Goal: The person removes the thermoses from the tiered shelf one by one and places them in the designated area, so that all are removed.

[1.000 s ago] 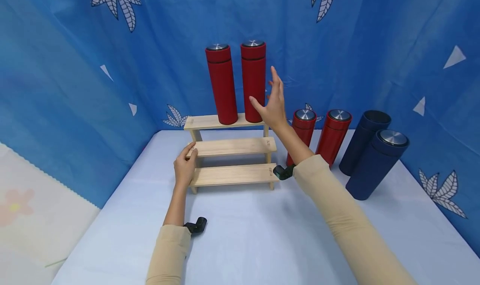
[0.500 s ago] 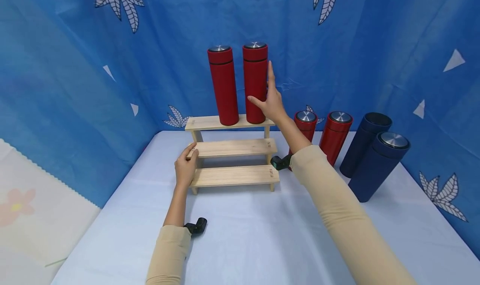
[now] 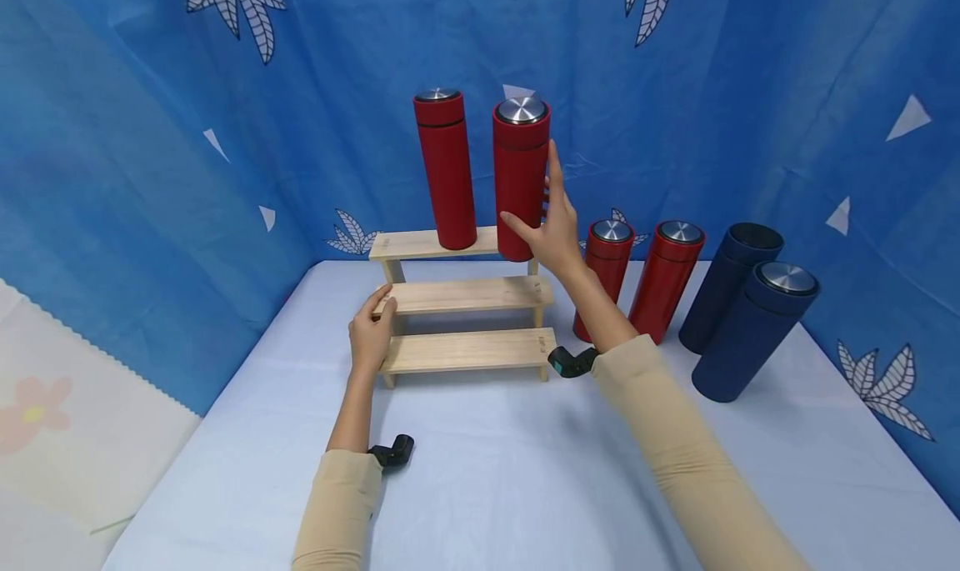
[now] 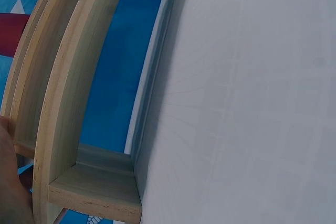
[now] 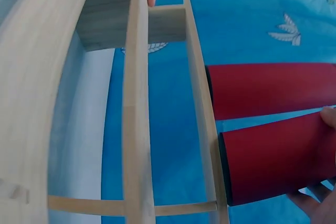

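A three-tier wooden step rack point(image 3: 472, 350) stands on the table. My left hand point(image 3: 369, 331) grips the left end of its middle shelf, the fingers over the board. My right hand point(image 3: 557, 233) holds a tall red thermos point(image 3: 519, 179) with a silver lid from its right side, thumb in front and fingers behind. That thermos is in front of the top shelf's right part; in the right wrist view its base point(image 5: 227, 171) is very close to the shelf edge, and contact is unclear. A second red thermos point(image 3: 447, 179) stands upright on the top shelf, to the left.
Right of the rack stand two shorter red thermoses point(image 3: 666, 279) and two dark blue ones, the nearer blue thermos point(image 3: 750, 329) with a silver lid and the farther blue one point(image 3: 723, 292) with a dark top. A blue patterned curtain point(image 3: 337, 121) hangs behind the white table point(image 3: 480, 471).
My right hand has closed round the right-hand red thermos and brought it from its place on the top shelf toward me and slightly down. My left hand has stayed on the rack.
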